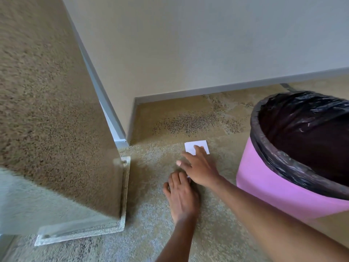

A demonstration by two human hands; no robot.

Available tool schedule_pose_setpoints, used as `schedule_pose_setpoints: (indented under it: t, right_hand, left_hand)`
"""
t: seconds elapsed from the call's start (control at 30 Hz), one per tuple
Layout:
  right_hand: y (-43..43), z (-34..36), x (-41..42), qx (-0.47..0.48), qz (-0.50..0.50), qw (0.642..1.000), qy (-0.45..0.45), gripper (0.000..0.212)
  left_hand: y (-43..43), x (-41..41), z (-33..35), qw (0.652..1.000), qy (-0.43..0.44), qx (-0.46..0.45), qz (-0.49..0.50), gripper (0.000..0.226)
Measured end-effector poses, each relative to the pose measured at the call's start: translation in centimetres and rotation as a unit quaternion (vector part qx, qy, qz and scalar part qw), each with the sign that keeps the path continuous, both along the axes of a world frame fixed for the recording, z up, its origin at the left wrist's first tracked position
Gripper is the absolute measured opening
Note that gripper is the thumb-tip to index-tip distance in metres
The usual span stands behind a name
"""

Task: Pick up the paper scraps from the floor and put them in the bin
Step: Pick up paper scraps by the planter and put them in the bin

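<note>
Underfoot, speckled floor (188,233), cream wall (188,44)

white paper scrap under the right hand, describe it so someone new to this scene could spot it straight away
Start at the pink round bin with the black liner on the right. Left of it, on the speckled beige floor before the wall corner, lies a flat white rectangular paper scrap. It is the only fully visible white sheet, with the right hand's fingertips resting on it.
</note>
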State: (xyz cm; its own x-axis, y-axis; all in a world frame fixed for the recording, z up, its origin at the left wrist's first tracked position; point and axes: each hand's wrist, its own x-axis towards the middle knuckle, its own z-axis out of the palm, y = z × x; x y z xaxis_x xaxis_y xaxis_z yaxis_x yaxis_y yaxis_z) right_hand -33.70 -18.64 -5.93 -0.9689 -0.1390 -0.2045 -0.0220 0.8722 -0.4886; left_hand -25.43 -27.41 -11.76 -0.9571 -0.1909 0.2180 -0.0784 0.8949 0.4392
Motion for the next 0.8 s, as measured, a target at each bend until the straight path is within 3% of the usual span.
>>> schedule_pose_setpoints:
  t: [0.13, 0.37, 0.67, 0.8]
  right_hand:
    - [-0.1, -0.6, -1.0, 0.057, 0.016, 0.995, -0.080, 0.071]
    - [-0.3, -2.3, -0.9, 0.140, -0.002, 0.990, -0.019, 0.091]
    - [0.8, -3.0, 3.0, 0.086, -0.014, 0.993, 0.073, 0.063]
    - [1.8, -2.3, 5.7, 0.006, -0.015, 0.995, 0.094, 0.048]
  left_hand:
    - [0.0, 0.1, 0.5, 0.999, -0.035, 0.000, -0.014, 0.031]
    - [0.0, 0.0, 0.4, 0.999, -0.038, 0.002, -0.018, 0.038]
    - [0.1, 0.0, 0.0, 1.000, -0.013, -0.014, -0.005, 0.022]
    - [0.0, 0.2, 0.2, 1.000, 0.012, 0.004, 0.011, 0.012]
